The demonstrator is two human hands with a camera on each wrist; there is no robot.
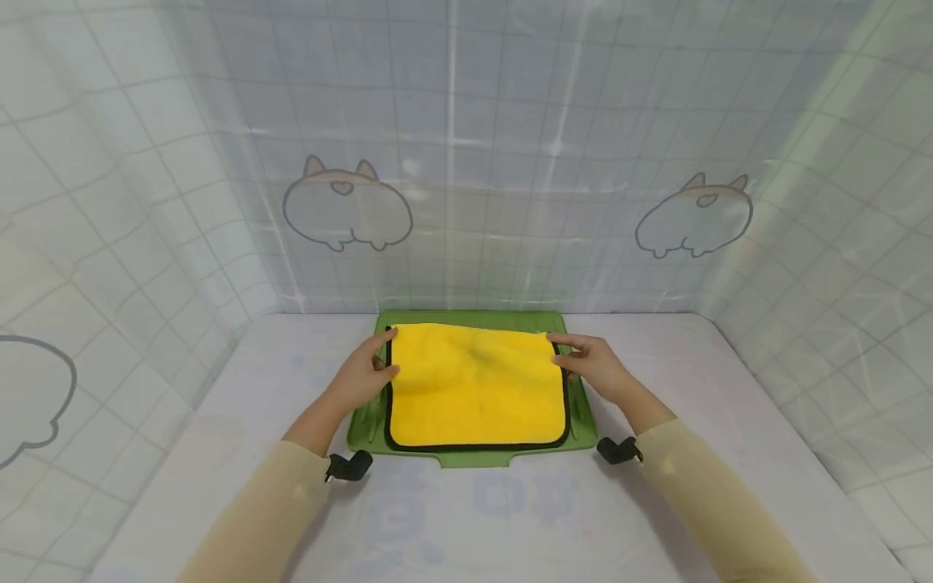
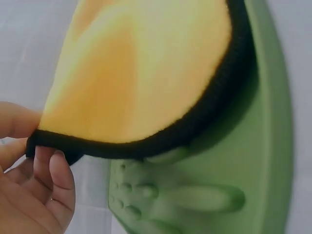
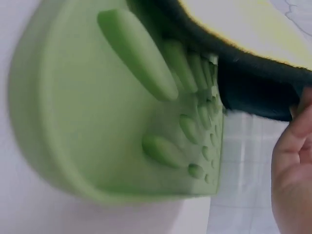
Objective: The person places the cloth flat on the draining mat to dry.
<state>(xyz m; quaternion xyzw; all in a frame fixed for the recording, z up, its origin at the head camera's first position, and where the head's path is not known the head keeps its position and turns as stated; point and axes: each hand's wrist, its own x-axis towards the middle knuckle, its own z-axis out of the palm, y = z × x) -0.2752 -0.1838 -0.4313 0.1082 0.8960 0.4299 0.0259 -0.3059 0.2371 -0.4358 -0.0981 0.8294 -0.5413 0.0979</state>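
Note:
A yellow cloth with black edging lies spread over a green ridged tray that has a spout-like lip at its near side. With finger and thumb, my left hand pinches the cloth's left edge at the far corner. At the opposite far corner, my right hand pinches the right edge. The left wrist view shows the cloth's border raised above the tray's ribs. A dark underside of the cloth shows in the right wrist view, beside the fingers. Most of the tray's middle is hidden beneath it.
The tray stands on a white table with faint printing, close to the back wall. Grid-patterned white sheeting with animal drawings encloses the back and both sides. Small black devices sit at both wrists.

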